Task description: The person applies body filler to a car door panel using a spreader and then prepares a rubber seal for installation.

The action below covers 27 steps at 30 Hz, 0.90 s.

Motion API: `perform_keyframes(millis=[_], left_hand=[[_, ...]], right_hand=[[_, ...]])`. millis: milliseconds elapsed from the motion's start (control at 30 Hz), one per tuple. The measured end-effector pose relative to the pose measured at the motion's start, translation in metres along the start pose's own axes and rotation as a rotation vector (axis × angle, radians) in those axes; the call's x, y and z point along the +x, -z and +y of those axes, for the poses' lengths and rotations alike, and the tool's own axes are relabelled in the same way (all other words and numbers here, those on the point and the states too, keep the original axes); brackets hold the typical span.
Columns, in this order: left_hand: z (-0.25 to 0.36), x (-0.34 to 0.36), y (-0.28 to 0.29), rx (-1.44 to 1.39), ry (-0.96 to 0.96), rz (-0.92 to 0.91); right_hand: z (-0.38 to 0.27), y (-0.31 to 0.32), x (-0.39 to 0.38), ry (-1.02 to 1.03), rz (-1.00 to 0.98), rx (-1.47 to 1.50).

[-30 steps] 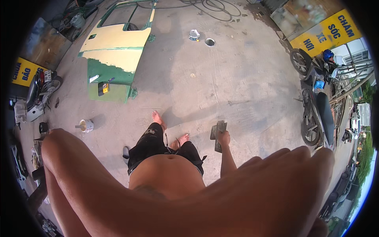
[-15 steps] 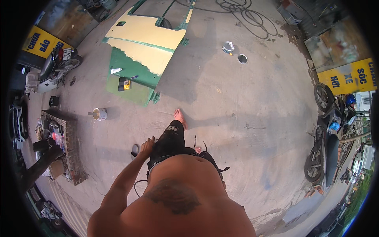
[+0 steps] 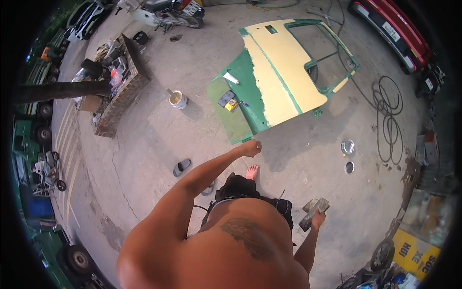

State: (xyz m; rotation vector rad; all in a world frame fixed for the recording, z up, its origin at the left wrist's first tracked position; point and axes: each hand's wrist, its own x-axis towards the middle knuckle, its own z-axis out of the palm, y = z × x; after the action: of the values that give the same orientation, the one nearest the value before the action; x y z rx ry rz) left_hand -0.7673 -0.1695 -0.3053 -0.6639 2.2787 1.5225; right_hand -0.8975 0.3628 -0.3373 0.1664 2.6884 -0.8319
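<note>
- Thin flat plates [image 3: 306, 222], dull grey and smeared, overlap at angles in the grasp of the right hand [image 3: 318, 219], held out over the ground on our right.
- The left hand [image 3: 251, 148] is just beside the green lower corner of a vehicle door [image 3: 291, 62], fingers curled; we cannot tell whether they clasp anything.
- Ahead of us lies the door, a broad sheet whose cream coat ends in a ragged edge against green paint, with a green frame around the window gap.
- On its green end we find a white tube [image 3: 231, 78] and a small yellow box [image 3: 231, 105].
- Rough grey concrete [image 3: 159, 212], cracked and stained, spreads beneath us, with a grey slipper [image 3: 182, 167] on it and a dark hose [image 3: 390, 115] looped at right.
- A motorbike [image 3: 166, 14] and a red car [image 3: 394, 24] stand at the yard's far side, a green truck [image 3: 53, 245] at left.
- A white bucket [image 3: 179, 100] holds pale matter and a stick-like tool; we cannot make out the contents of a metal tin [image 3: 347, 147].
- Mixed rubbish [image 3: 117, 72] fills a brick bin [image 3: 137, 72].
</note>
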Motion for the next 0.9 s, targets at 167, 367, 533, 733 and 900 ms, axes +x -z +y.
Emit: perform_keyframes(millis=[167,367,533,733,900], left_hand=[[0.06,0.032,0.029,0.245,0.179,0.378],[0.058,-0.003,-0.04,0.198,0.225,-0.182],[-0.02,-0.005,-0.195,0.215,0.435,0.128],[0.072,0.024,-0.209,-0.002,0.761,0.276],[0.193,0.004,-0.146,0.01,0.518,-0.006]], right_hand=[[-0.12,0.025,0.106,0.199,-0.122,-0.149],[-0.129,0.0,0.177,0.346,-0.437,-0.342],[-0.082,-0.007,0.209,0.264,-0.786,-0.344],[-0.063,0.021,0.317,0.394,-0.926,-0.692],[-0.121,0.007,0.398,0.457,-0.813,-0.663]])
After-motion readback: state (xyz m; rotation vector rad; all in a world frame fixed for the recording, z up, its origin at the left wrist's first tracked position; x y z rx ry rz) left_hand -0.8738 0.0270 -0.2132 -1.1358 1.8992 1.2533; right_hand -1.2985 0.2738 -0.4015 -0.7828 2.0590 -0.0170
